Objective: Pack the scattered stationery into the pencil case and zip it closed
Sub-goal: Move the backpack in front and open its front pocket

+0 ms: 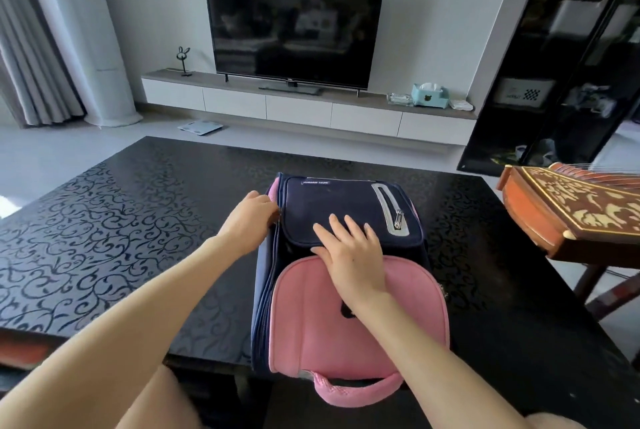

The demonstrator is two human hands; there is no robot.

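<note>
Risk: side zip [274, 255] snags fabric if pulled while schoolbag [339, 200] is pressed flat. Bag may slide on glossy counter [121, 220]; pink handle [356, 392] lies at near edge.
Pencil case, stationery: not in view, perhaps inside bag.
Left hand [251, 217] grip: fingers curled at bag's side seam, tips hidden, cannot tell whether pinching zip pull.
Right hand [349, 255] grip: fingers straight, spread, flat on navy top panel, holding nothing.

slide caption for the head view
A person's right hand flat on a navy and pink bag on a black table, left hand at its side zip
</note>
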